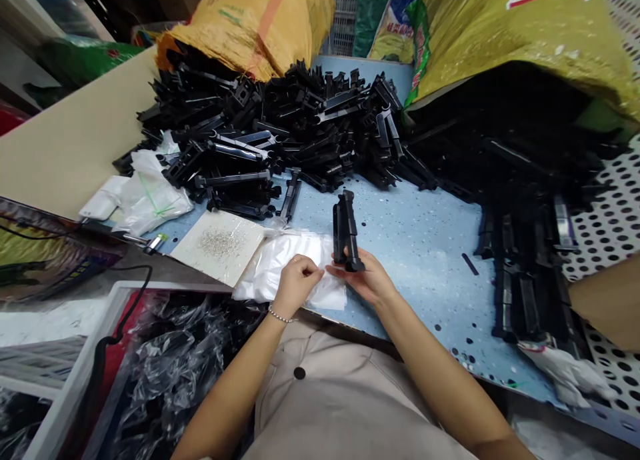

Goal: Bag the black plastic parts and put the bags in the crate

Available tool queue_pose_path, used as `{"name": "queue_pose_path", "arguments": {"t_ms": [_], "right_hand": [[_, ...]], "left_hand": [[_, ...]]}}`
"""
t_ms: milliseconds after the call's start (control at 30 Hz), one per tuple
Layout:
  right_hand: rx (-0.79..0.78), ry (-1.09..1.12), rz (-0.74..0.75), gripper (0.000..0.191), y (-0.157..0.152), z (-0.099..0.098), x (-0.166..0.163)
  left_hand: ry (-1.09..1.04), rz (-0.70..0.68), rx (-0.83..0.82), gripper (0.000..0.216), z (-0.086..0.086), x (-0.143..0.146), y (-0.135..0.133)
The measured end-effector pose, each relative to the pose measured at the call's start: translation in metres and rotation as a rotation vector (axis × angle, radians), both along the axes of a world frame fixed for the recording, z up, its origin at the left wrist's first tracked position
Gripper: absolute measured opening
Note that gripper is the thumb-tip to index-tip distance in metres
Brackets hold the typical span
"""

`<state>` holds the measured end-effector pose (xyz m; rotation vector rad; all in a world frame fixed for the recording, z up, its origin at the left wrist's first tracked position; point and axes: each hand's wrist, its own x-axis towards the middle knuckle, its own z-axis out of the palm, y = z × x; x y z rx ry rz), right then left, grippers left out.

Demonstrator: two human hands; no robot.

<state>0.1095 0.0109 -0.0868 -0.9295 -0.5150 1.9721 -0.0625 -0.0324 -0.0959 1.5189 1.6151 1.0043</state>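
My right hand (pixel 367 279) grips the lower end of a long black plastic part (pixel 345 230), which stands upright above the blue table (pixel 420 240). My left hand (pixel 297 283) is closed in a pinch on the edge of a stack of clear plastic bags (pixel 280 260) lying flat at the table's near edge. The two hands almost touch over the bags.
A large heap of the same black parts (pixel 280 127) fills the back of the table, spilling from yellow sacks (pixel 260 20). More parts (pixel 525 260) lie at the right. A white tile with small metal bits (pixel 217 243) sits left of the bags. A bin of bagged parts (pixel 165 360) stands lower left.
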Motion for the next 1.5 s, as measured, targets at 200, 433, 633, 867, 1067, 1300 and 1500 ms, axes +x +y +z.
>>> {"name": "queue_pose_path", "arguments": {"t_ms": [200, 433, 633, 867, 1067, 1300, 1500], "right_hand": [[-0.001, -0.108, -0.086, 0.021, -0.007, -0.003, 0.010], [0.022, -0.058, 0.051, 0.022, -0.032, 0.028, 0.043], [-0.143, 0.051, 0.272, 0.028, -0.057, 0.030, 0.057], [-0.549, 0.338, 0.518, 0.026, -0.078, -0.001, 0.061], [-0.437, 0.324, 0.426, 0.025, -0.060, -0.009, 0.032], [0.106, -0.361, 0.237, 0.020, -0.051, -0.008, 0.004], [0.481, -0.823, 0.256, 0.018, -0.054, -0.015, 0.001]], "left_hand": [[0.434, -0.138, 0.162, 0.035, 0.002, -0.016, -0.013], [0.527, -0.225, 0.079, 0.034, 0.015, -0.021, -0.010], [0.362, -0.216, 0.010, 0.040, 0.026, -0.024, -0.009], [0.217, -0.182, 0.063, 0.056, 0.026, -0.030, -0.014], [0.211, -0.456, 0.355, 0.065, 0.034, -0.007, -0.037], [0.194, -0.401, 0.216, 0.062, 0.035, -0.013, -0.053], [-0.010, -0.369, 0.082, 0.067, 0.032, -0.016, -0.051]]}}
